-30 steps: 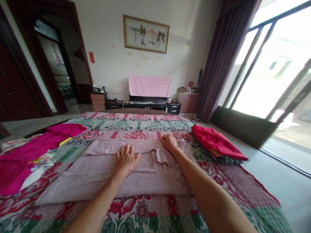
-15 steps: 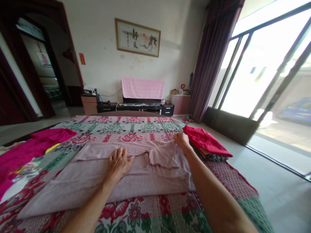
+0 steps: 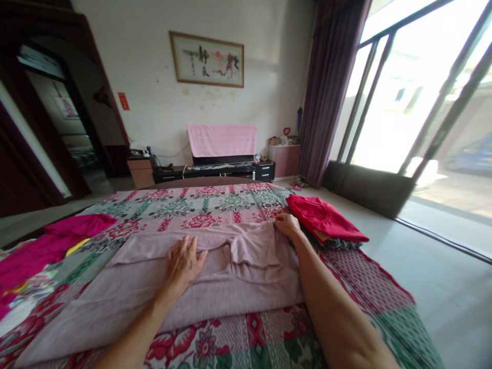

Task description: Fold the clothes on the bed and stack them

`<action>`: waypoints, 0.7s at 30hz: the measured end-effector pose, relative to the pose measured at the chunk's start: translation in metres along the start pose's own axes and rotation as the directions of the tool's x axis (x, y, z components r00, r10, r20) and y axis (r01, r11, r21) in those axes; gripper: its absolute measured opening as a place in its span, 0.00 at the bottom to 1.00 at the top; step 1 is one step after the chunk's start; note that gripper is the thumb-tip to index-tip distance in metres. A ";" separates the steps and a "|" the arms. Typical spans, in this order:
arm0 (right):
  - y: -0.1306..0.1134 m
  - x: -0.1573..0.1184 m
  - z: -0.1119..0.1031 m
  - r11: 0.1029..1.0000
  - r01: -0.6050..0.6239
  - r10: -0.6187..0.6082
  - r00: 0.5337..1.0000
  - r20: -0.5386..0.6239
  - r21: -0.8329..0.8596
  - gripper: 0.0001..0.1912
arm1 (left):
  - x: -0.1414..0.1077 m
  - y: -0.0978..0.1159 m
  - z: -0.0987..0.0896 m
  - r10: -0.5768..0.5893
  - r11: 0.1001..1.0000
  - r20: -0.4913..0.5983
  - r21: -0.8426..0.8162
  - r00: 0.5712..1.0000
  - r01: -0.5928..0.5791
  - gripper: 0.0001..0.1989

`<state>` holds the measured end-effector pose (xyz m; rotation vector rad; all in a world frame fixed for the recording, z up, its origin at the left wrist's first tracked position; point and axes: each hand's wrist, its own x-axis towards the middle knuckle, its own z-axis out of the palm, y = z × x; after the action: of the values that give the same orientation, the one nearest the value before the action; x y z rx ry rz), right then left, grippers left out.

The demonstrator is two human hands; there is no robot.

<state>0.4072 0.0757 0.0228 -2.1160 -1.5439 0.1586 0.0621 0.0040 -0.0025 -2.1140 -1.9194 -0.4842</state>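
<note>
A pale mauve shirt (image 3: 246, 289) lies spread on the patterned cover, its far side folded over toward me and a short sleeve (image 3: 255, 249) lying on top. My left hand (image 3: 185, 264) rests flat on the folded strip, fingers stretched out and a little apart. At the shirt's far right corner, my right hand (image 3: 287, 225) is closed, with curled fingers on the fabric edge; the fingertips are partly hidden. Just right of that hand sits a stack of folded clothes with a red garment (image 3: 326, 218) on top.
Beneath everything is a floral cover (image 3: 207, 205) in red, green and grey. A loose magenta garment (image 3: 57, 236) and other clothes lie at the left. Beyond stand a low black cabinet (image 3: 265, 171) and a screen draped with a pink towel (image 3: 222, 140). A glass door (image 3: 400, 102) is at the right.
The view has shifted slightly. My left hand is still flat on the shirt and my right hand still at its far right corner; the shirt's folds look nearly the same.
</note>
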 end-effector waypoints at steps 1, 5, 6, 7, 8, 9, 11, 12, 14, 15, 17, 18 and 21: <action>0.000 0.000 0.001 1.000 0.007 -0.007 1.000 0.004 -0.007 0.17 | 0.001 0.007 -0.004 0.059 0.998 -0.024 -0.023 0.998 -0.060 0.24; -0.002 0.001 0.004 1.000 -0.022 0.022 1.000 -0.001 -0.001 0.18 | 0.011 0.061 -0.018 0.354 0.920 -0.075 -0.150 0.932 -0.362 0.21; -0.002 0.001 0.004 0.999 -0.034 0.034 0.999 -0.001 0.008 0.18 | 0.016 0.079 -0.019 0.411 0.888 -0.075 -0.193 0.909 -0.417 0.21; -0.002 0.001 0.004 0.999 -0.046 0.046 0.999 0.004 0.018 0.17 | 0.021 0.096 -0.019 0.441 0.863 -0.076 -0.237 0.894 -0.446 0.20; -0.001 0.001 0.004 0.998 -0.056 0.055 0.998 0.008 0.027 0.16 | 0.026 0.113 -0.018 0.456 0.845 -0.073 -0.278 0.887 -0.458 0.20; 0.000 0.002 0.005 0.998 -0.061 0.060 0.998 0.009 0.034 0.16 | 0.032 0.128 -0.016 0.467 0.827 -0.067 -0.321 0.882 -0.462 0.20; 0.002 0.004 0.005 0.998 -0.057 0.057 0.998 0.001 0.036 0.15 | 0.043 0.152 -0.011 0.487 0.788 -0.060 -0.399 0.871 -0.469 0.22; 0.003 0.005 0.006 0.998 -0.046 0.046 0.999 -0.001 0.030 0.15 | 0.047 0.160 -0.008 0.501 0.770 -0.054 -0.428 0.864 -0.473 0.23; 0.004 0.006 0.006 1.000 -0.015 0.015 1.000 0.013 0.013 0.15 | 0.054 0.171 -0.002 0.529 0.739 -0.040 -0.469 0.848 -0.483 0.26; 0.005 0.007 0.006 1.000 0.001 -0.001 1.000 0.025 0.004 0.15 | 0.056 0.174 0.001 0.538 0.734 -0.027 -0.478 0.843 -0.483 0.26; 0.004 0.007 0.006 1.000 0.012 -0.012 0.999 0.040 -0.011 0.15 | 0.057 0.176 0.007 0.552 0.737 0.012 -0.475 0.834 -0.481 0.22; 0.004 0.007 0.006 1.000 0.003 -0.002 0.999 0.037 -0.014 0.15 | 0.057 0.176 0.010 0.558 0.742 0.033 -0.468 0.829 -0.481 0.18; 0.002 0.006 0.006 0.998 -0.056 0.056 0.998 0.006 -0.004 0.15 | 0.055 0.175 0.016 0.570 0.744 0.046 -0.451 0.820 -0.492 0.13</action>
<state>0.4087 0.0826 0.0176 -2.1649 -1.4909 0.1821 0.2411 0.0420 0.0120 -2.9378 -1.2362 -0.6333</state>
